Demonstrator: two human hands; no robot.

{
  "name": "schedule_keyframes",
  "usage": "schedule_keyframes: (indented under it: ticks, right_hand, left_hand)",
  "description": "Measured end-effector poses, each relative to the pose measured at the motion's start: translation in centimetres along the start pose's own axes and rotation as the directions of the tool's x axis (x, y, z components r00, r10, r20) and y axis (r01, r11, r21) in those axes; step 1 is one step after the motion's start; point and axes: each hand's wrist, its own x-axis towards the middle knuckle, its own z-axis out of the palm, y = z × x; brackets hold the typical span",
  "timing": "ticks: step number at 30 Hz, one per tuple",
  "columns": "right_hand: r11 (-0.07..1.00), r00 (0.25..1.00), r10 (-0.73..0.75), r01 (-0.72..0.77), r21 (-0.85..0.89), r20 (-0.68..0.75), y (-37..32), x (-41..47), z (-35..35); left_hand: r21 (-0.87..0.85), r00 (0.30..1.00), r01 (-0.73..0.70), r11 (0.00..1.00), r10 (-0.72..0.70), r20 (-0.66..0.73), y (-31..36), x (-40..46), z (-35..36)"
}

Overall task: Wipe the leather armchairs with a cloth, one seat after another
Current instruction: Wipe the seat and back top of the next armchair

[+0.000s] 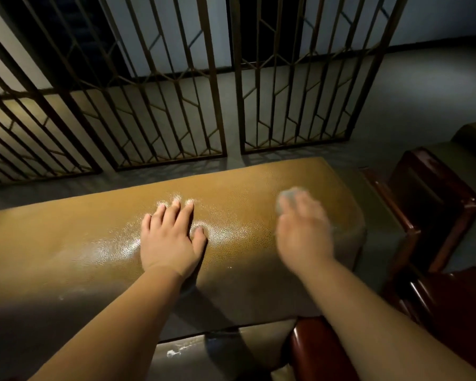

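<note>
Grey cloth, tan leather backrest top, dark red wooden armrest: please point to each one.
grey cloth (287, 198): head view, blurred edge past the right hand's fingers.
tan leather backrest top (245, 188): head view, bare upper surface.
dark red wooden armrest (434, 199): head view, glossy top.

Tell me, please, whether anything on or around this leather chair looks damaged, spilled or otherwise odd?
A small white smear marks the grey surface below the tan leather chair back, and a fainter white fleck sits on the leather itself. The dark red wooden armrest shows a scuffed pale patch on top.

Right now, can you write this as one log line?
left hand: flat on leather backrest | right hand: blurred, on grey cloth | step: wiping
</note>
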Motion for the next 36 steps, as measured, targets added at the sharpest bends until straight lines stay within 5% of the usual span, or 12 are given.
schedule_keyframes:
  ticks: [3, 5, 9, 12, 15, 19, 21, 23, 25, 28, 31, 36]
  right_hand:
    - [0.931, 0.905, -0.364, 0.362, 0.051, 0.222, -2.6, -0.4, 0.6]
    - [0.89, 0.846, -0.451, 0.451, 0.068, 0.286, -0.8, 1.8, -0.3]
    - [0.997, 0.974, 0.001, 0.016, -0.075, 0.228, 5.2, 7.8, -2.8]
    - [0.966, 0.928, 0.26, -0.247, -0.081, 0.266, 5.1, 11.8, -2.4]
    - [0.994, 0.967, -0.105, 0.108, -0.003, 0.23, -2.1, 12.1, 0.9]
    - [0.866, 0.822, -0.499, 0.488, 0.111, 0.273, -6.9, 11.1, 2.2]
    - [0.924, 0.904, -0.378, 0.383, 0.018, 0.201, -3.9, 13.4, 2.2]
    - [0.993, 0.979, -0.033, 0.056, -0.106, 0.201, 0.1, 16.4, 1.2]
    - [0.982, 0.958, 0.169, -0.145, -0.12, 0.233, 0.6, 17.6, 0.9]
    - [0.99, 0.976, -0.141, 0.136, 0.04, 0.168, -5.9, 14.7, 3.1]
    - [0.889, 0.864, -0.453, 0.419, 0.184, 0.22, -10.2, 9.7, 3.9]
    - [1.0, 0.99, -0.02, 0.02, 0.004, 0.142, 1.2, 11.0, 1.0]
  left_hand:
    - [-0.119, 0.991, 0.13, 0.984, -0.126, 0.044, 2.9, 2.5, -2.2]
    - [-0.132, 0.999, 0.035, 0.991, -0.031, 0.032, 4.6, 3.0, -1.4]
    - [-0.069, 0.997, -0.064, 0.996, 0.067, 0.036, 4.6, 3.1, 1.2]
    - [-0.067, 0.997, -0.07, 0.995, 0.071, 0.01, 4.5, 3.4, 1.6]
    - [-0.084, 0.998, -0.063, 0.994, 0.064, 0.006, 4.4, 3.3, 1.7]
    - [-0.092, 0.999, -0.048, 0.995, 0.049, 0.008, 4.2, 3.3, 1.7]
    - [-0.08, 0.998, -0.054, 0.995, 0.056, 0.011, 4.2, 3.2, 1.7]
    - [-0.075, 0.998, -0.057, 0.996, 0.058, 0.003, 4.3, 3.2, 1.7]
    - [-0.08, 0.998, -0.056, 0.995, 0.056, 0.002, 4.3, 3.3, 1.8]
    - [-0.092, 0.998, -0.065, 0.994, 0.066, 0.007, 4.1, 3.3, 2.0]
    - [-0.137, 0.998, -0.065, 0.988, 0.064, -0.015, 3.9, 3.2, 2.2]
    - [-0.151, 0.997, -0.066, 0.986, 0.059, -0.049, 4.2, 3.1, 1.9]
